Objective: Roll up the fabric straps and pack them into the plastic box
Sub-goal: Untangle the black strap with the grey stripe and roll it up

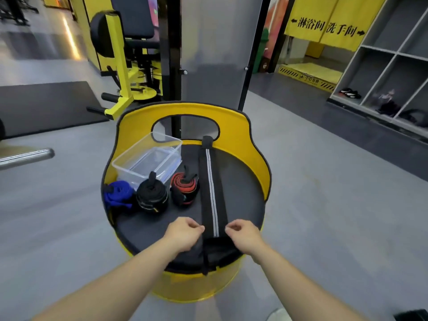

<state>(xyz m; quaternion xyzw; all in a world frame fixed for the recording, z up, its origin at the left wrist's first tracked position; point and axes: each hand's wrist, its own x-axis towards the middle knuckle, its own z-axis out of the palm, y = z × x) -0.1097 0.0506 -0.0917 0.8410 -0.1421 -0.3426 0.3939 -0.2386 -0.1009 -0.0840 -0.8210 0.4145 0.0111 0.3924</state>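
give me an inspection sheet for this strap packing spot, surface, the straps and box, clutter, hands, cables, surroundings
Surface: round black seat pad on a yellow drum stool.
Job's things: long black strap lies flat, unrolled; red-black roll, black roll and blue strap sit beside the clear plastic box, which looks empty.
Clutter: nothing seen.
Hands: left hand and right hand at the strap's edges, fingertips curled; grip unclear.
Cables: nothing seen.
Surroundings: yellow gym machine, grey cubby shelves, yellow curtain.
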